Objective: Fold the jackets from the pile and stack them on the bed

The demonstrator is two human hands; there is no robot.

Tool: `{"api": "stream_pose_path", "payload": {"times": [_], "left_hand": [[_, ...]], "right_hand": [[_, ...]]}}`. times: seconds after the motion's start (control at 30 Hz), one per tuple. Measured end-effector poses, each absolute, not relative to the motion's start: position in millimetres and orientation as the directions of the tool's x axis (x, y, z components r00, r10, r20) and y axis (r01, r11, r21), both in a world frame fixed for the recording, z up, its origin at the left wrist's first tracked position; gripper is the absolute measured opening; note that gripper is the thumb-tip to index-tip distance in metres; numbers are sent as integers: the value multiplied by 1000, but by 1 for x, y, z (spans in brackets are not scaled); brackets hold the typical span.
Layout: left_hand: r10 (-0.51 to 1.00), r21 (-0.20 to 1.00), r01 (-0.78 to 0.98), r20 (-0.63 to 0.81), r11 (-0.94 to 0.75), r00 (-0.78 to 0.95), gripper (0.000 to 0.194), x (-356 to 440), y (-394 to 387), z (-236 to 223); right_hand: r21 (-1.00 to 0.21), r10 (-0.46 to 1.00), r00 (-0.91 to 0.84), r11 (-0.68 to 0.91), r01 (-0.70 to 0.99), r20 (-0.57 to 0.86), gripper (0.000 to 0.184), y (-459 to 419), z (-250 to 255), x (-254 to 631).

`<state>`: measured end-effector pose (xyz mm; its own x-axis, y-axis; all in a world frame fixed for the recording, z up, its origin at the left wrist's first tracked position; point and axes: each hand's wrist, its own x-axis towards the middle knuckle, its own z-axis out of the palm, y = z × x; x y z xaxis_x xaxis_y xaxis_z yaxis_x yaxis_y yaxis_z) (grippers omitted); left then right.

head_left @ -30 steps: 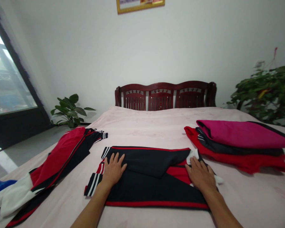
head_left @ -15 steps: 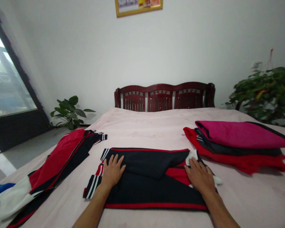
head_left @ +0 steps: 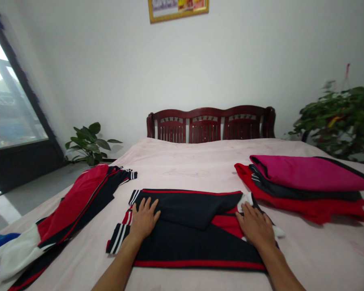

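Note:
A dark navy jacket (head_left: 182, 244) with red trim lies face down on the bed, its sleeves folded inward across a red panel. Striped cuffs and hem show at its left end, white cloth at its right end. Flat on the left part, near the cuffs, rests my left hand (head_left: 144, 218), fingers spread. My right hand (head_left: 257, 224) lies over the right end beside the white patch, its fingers stretched out and slightly apart. Neither hand grips the cloth.
To the right is a stack of folded clothes (head_left: 309, 173), magenta on top and red below. Another red, navy and white garment (head_left: 75, 206) lies along the left side of the pink bedsheet (head_left: 185, 161). A wooden headboard (head_left: 204, 125) stands behind.

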<state>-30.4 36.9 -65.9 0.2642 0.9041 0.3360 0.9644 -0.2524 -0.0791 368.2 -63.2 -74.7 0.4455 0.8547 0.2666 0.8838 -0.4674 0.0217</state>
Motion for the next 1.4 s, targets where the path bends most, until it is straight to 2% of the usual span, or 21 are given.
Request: {"api": "stream_pose_path", "payload": {"times": [0.63,1.17,1.4], "left_hand": [[891,-77,964,369,-255,265,49,-31,37,-67],[902,-52,967,352,-249,251,51,-32,38,-69],[893,-57,990,428,-126,138,54,-30,37,-67]], "right_hand": [[51,862,433,-461,886,263,54,-64,-73,367],[30,863,445,-464,885,238,56,-66,-69,365],[38,863,418,-445,894,286,54,-65,-77,370]]}}
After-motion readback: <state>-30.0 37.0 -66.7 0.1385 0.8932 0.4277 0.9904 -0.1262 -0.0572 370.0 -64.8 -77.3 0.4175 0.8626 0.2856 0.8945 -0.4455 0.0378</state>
